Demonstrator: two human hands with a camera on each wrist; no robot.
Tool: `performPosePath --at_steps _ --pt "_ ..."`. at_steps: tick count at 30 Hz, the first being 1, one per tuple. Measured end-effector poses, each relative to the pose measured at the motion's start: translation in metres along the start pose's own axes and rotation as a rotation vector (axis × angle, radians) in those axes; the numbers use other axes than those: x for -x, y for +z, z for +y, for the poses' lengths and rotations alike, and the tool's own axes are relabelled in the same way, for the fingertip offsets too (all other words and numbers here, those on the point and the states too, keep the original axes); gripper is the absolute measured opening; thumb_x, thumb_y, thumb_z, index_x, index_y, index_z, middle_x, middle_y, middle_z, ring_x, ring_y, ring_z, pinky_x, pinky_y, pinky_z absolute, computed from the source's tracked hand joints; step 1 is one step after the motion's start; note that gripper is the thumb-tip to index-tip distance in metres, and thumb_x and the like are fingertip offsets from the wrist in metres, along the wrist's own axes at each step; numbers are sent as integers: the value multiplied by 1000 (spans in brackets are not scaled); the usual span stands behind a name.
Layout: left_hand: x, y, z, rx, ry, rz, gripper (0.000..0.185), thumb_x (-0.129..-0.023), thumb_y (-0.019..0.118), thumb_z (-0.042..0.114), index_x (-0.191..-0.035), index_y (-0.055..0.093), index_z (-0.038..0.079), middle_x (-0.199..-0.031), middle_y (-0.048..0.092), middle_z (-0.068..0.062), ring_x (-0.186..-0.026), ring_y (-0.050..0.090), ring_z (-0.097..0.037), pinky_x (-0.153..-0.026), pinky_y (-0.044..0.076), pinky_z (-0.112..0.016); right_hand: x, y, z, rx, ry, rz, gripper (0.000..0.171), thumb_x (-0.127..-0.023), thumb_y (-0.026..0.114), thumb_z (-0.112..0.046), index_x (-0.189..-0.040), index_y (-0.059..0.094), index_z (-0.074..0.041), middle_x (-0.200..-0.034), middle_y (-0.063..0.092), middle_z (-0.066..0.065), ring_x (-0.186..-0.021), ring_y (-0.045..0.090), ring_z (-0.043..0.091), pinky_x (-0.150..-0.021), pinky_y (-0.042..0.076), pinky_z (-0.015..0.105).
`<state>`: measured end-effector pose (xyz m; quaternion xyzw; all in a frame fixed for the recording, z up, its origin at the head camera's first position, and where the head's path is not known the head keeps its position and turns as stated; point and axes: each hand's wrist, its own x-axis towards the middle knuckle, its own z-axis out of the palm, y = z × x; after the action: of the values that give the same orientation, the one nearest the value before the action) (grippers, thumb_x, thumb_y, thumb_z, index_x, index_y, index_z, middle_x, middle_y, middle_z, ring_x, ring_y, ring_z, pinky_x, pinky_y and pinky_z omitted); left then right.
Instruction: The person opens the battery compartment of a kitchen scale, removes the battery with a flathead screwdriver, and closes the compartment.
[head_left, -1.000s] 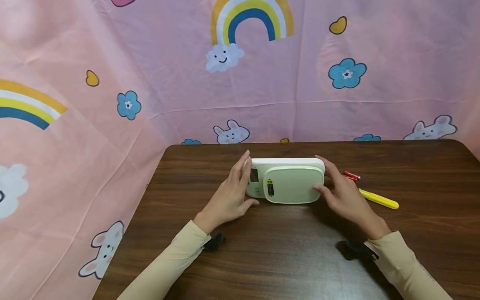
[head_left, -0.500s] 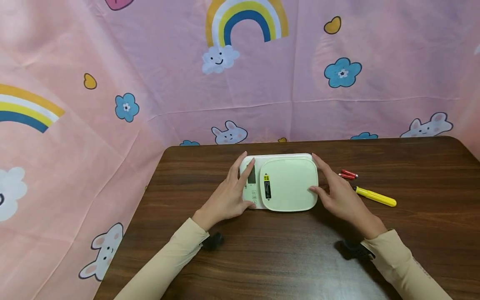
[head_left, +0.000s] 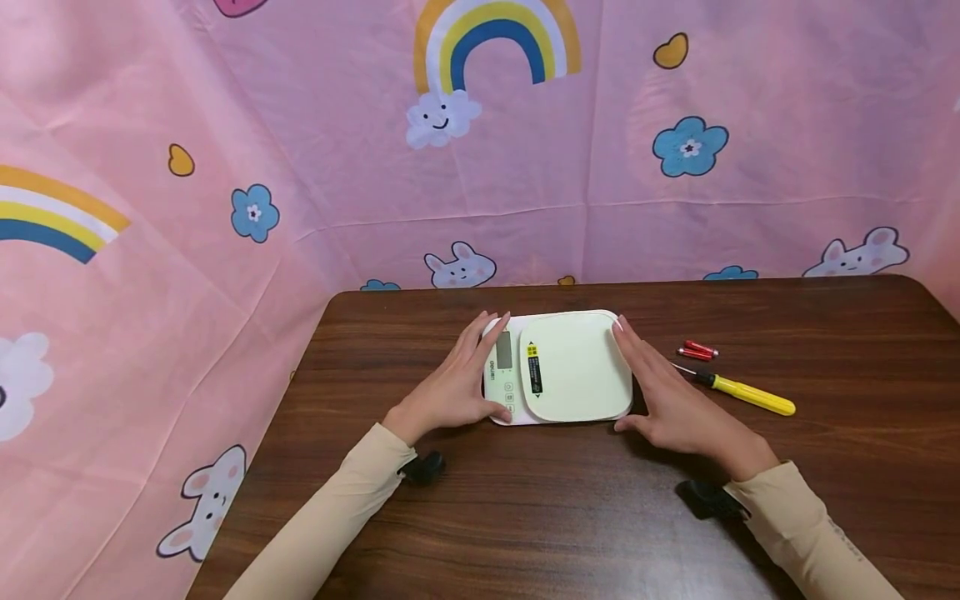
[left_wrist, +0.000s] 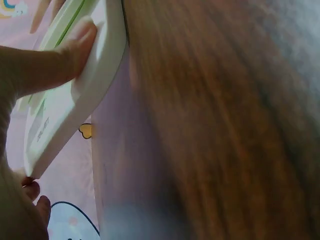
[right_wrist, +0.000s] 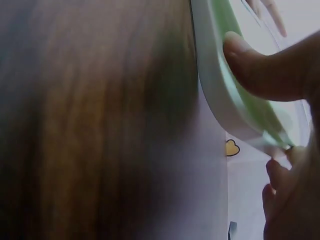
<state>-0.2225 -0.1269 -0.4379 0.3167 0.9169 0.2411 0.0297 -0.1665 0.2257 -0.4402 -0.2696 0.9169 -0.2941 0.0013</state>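
A pale green and white digital kitchen scale (head_left: 576, 371) faces up on the wooden table, its grey display (head_left: 504, 350) and buttons at the left end. My left hand (head_left: 450, 390) spans that end, thumb at the near edge and fingers over the far edge. At the opposite end, my right hand (head_left: 667, 400) holds the scale between the thumb by its near right corner and the fingers by the far right one. In the left wrist view the left thumb (left_wrist: 75, 50) lies against the scale's side; the right thumb (right_wrist: 250, 62) touches the side in the right wrist view.
A screwdriver with a yellow handle (head_left: 753, 395) lies just right of my right hand. Behind it are two small red batteries (head_left: 697, 350). The brown table (head_left: 540, 517) ends at a pink patterned cloth (head_left: 300, 125) at the back and left.
The scale was tilted up toward the far side and has been lowered to lie flat, face up. My right thumb has slid from its top plate to the near edge.
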Motion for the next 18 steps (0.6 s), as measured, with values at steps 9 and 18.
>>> performPosePath --at_steps 9,18 --pt "-7 2 -7 104 -64 -110 143 -70 97 54 -168 -6 45 -177 12 -5 -167 3 -25 -132 20 -62 -4 6 7 94 -1 13 139 -74 97 -26 -171 -1 -11 -177 10 20 -163 11 46 -131 4 64" --pt "-14 3 -13 131 -106 -183 141 -71 95 57 -168 -7 46 -179 10 -1 -167 5 -28 -135 13 -56 -5 5 9 109 25 -20 133 -77 94 -33 -171 3 -11 -177 13 19 -163 10 46 -127 4 72"
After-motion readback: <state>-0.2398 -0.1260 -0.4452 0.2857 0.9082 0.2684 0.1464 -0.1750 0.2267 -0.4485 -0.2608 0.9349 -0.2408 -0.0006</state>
